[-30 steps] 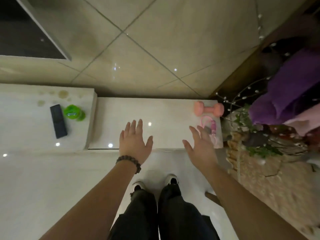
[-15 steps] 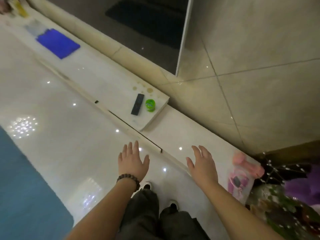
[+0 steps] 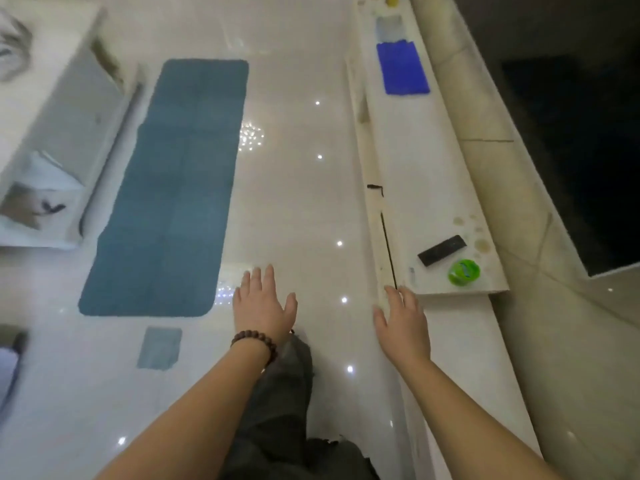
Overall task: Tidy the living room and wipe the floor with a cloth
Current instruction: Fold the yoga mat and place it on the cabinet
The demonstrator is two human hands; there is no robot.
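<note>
A flat, bright blue cloth [image 3: 403, 68] lies spread on the long white counter [image 3: 415, 161] at the far right; one more small grey-blue cloth [image 3: 159, 348] lies on the glossy floor [image 3: 294, 188] near left. Left hand [image 3: 265, 308] and right hand [image 3: 403, 323] hang flat, fingers straight, holding nothing. One black remote [image 3: 442, 250] and one green tape roll [image 3: 464, 271] sit on the counter.

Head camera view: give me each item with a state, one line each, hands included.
Left hand: open, holding nothing.
Right hand: open, holding nothing.
Long teal floor rug: flat.
Bright blue cloth: flat on ledge.
Black rectangular remote: flat on ledge.
Green round container: beside remote.
</note>
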